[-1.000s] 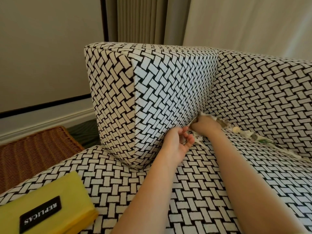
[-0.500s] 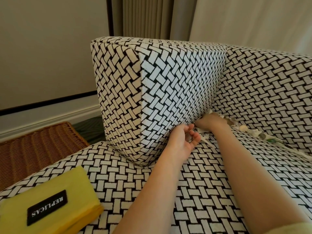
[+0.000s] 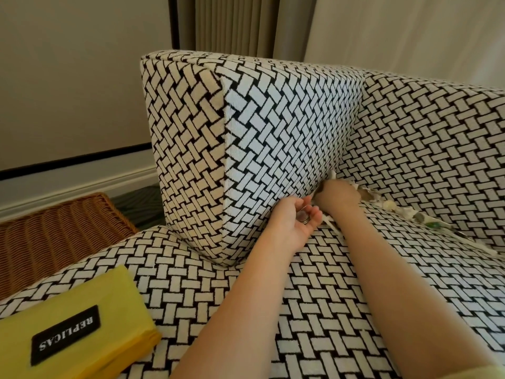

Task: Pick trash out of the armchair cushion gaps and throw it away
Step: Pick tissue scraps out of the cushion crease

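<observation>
The armchair's seat cushion (image 3: 314, 291) and armrest (image 3: 278, 149) wear a black-and-white woven pattern. My left hand (image 3: 293, 222) rests palm-up at the foot of the armrest, cupping small round metal pieces that look like coins (image 3: 304, 216). My right hand (image 3: 337, 196) is pushed into the corner gap where armrest, seat and backrest (image 3: 437, 149) meet; its fingers are hidden there among white paper scraps. More trash (image 3: 393, 212) lies strung along the back gap to the right: wrappers, a pale lump, green bits.
A yellow bag (image 3: 73, 326) with a black "REPLICAS" label lies on the seat's front left corner. A wicker basket (image 3: 54, 236) stands on the floor left of the armchair. Wall, skirting board and curtains are behind.
The view has shifted slightly, so the armchair sits further right in frame. My left hand has turned more palm-up, showing the coins. My right hand stays in the corner gap.
</observation>
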Tool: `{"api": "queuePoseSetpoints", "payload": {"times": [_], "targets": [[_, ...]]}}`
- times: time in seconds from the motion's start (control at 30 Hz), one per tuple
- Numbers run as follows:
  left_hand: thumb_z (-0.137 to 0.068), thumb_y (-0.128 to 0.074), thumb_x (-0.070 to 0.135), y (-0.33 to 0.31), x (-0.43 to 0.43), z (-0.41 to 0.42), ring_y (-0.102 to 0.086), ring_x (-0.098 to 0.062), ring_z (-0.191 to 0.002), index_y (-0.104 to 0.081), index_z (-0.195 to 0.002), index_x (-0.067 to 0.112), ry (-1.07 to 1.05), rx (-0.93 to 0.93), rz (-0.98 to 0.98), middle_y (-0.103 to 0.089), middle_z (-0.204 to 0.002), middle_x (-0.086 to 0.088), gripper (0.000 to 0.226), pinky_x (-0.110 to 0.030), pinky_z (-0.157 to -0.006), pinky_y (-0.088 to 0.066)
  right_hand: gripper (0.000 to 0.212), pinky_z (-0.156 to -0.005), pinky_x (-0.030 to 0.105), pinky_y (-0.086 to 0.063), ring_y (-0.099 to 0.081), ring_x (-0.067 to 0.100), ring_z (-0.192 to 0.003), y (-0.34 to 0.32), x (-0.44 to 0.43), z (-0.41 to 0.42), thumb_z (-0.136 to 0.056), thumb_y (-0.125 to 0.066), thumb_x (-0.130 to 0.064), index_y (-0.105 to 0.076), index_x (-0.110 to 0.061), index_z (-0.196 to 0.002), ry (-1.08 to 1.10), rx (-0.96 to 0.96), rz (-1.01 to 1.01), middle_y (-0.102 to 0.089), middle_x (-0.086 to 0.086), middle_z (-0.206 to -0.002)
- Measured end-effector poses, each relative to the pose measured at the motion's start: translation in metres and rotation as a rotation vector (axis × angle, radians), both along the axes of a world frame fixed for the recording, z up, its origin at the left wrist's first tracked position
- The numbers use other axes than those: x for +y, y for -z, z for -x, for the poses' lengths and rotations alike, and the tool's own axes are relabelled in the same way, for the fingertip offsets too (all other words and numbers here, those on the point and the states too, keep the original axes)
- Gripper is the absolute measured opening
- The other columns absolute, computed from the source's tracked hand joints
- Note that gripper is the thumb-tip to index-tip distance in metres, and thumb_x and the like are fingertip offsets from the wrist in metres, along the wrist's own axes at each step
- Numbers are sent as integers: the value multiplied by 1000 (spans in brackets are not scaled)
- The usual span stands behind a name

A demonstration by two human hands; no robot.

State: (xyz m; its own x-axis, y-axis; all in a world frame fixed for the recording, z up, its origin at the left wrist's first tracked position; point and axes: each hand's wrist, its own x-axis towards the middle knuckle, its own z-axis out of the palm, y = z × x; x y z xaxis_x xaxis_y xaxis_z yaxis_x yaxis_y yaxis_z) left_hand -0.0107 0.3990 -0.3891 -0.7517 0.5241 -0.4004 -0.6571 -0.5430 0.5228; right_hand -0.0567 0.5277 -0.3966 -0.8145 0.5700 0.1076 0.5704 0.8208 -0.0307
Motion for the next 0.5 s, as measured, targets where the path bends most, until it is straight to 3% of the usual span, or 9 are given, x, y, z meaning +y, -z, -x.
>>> {"api": "queuePoseSetpoints", "payload": {"times": [0.1,0.2,0.33,0.5], "targets": [[-95,-37,4,-1,1,1,-49,-16,-69,-55,-86,0,0,-17,-45,-47,-81,-11,20,-24,-58,-51,35,-76,36,-47,-56,29,-104,3,9,0,-91,-45,-20,-52,-9,-123,-51,92,31,-60,13,-111],[-95,-37,4,-1,2,2,-51,-17,-71,-54,-90,-1,-9,-19,-52,-49,-80,-10,19,-26,-63,-51,28,-67,31,-43,-58,27,-96,4,16,-2,-92,-46,-19,-53,-12,-118,-108,142,122,-61,10,-106],[-96,-33,3,-1,3,1,-49,-17,-68,-53,-83,-1,-16,-25,-44,-47,-76,-10,24,-26,-62,-50,33,-71,28,-40,-58,27,-98,5,19,1,-91,-49,-16,-55,-10,-122,-147,136,145,-64,12,-105],[-96,-33,3,-2,2,1,-48,-17,-67,-52,-80,0,-17,-23,-40,-46,-75,-10,25,-25,-61,-49,26,-72,28,-39,-56,29,-100,1,17,-2,-90,-49,-11,-64,-7,-110,-189,178,157,-63,14,-107]]}}
